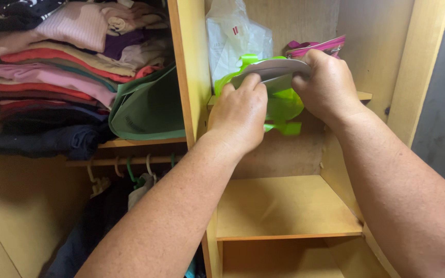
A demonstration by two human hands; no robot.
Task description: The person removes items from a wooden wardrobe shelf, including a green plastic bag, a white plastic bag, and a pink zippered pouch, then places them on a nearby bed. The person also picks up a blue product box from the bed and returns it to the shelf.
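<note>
At shelf edge: left hand (238,116) and right hand (327,85) both clamp grey-green bundle (279,82); judged risk: bundle slips, knocking pink item (315,48) or bag (233,38).

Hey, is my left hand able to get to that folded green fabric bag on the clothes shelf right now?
Probably yes, once freed. The left hand is gripping the flat grey-and-lime-green item together with the right hand. The folded green fabric bag lies just beyond the yellow wooden divider, its front uncovered.

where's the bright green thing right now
In the head view, the bright green item sits upper centre, held between the left hand and right hand, at the right compartment's upper shelf.
</note>
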